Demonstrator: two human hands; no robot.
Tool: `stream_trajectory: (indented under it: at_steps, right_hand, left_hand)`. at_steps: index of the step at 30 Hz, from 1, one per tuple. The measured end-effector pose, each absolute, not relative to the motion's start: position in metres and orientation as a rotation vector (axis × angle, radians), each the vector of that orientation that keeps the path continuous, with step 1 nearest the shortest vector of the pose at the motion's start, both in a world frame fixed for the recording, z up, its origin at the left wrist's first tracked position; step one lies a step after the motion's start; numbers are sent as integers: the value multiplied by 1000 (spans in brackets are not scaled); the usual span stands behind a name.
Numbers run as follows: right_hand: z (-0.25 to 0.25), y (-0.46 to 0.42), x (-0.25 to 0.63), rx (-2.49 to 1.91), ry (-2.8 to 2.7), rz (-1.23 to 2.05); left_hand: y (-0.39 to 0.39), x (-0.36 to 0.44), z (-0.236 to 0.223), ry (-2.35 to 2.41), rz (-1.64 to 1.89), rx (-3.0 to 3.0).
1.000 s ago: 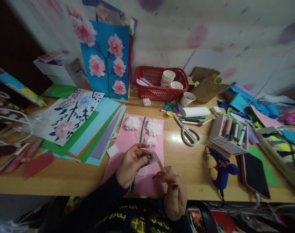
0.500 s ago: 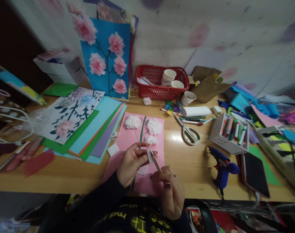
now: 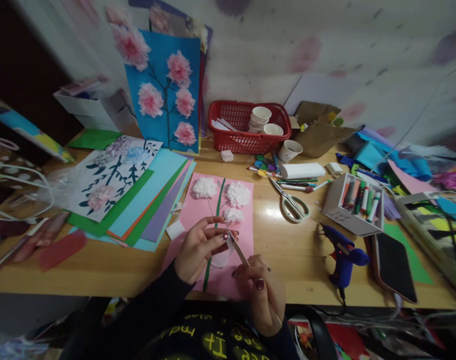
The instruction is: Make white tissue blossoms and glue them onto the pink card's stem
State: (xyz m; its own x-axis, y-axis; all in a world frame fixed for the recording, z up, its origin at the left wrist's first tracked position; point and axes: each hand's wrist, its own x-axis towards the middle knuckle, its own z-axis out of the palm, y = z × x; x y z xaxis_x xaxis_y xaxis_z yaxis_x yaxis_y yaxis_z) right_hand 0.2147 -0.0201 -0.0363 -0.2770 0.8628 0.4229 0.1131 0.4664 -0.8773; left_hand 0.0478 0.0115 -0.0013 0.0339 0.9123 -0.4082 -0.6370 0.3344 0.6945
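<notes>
Over a pink paper sheet, my left hand pinches a small piece of thin white paper between thumb and fingers. My right hand grips a slim light wooden stick, its upper end against the white paper. On the sheet are a green stem and fluffy white paper flowers. A pale paper patch lies lower on the sheet, partly behind my hands. Just left of the flowers' sheet rests a stack of white paper squares.
Scissors and a blue glue gun lie to the right, near a phone and a marker box. A red basket holds cups at the back. Coloured sheets spread leftward; a blue flower picture stands behind.
The stick's upper end has moved slightly up and left against the white paper. The paper has turned and looks narrower between my left fingers. Both hands keep their hold.
</notes>
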Motion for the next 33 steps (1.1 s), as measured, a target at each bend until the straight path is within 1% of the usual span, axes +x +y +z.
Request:
stream_trajectory:
  at_steps: [3,8,11,16,22,28,33]
  right_hand:
    - [-36,-21,212,-832,-1608,995]
    - [-31,-21,207,-808,-1155,1174]
    - [-26,-16,211,-801,-980,1202]
    - [-21,-5,221,-904,-1070,1315]
    - [-18,2,223,-861,-1109,1457]
    - [-19,7,232,-795,-1052,1631]
    - [-23,12,237,-790,-1109,1664]
  left_hand:
    - [12,48,-1,956,1228,386]
    - [13,47,3,943,1209,416]
    - [13,44,5,948,1226,434]
    - [13,42,2,988,1196,523]
    - [16,42,2,1026,1095,710]
    - [19,40,4,1020,1058,773]
    - [20,41,4,999,1007,827]
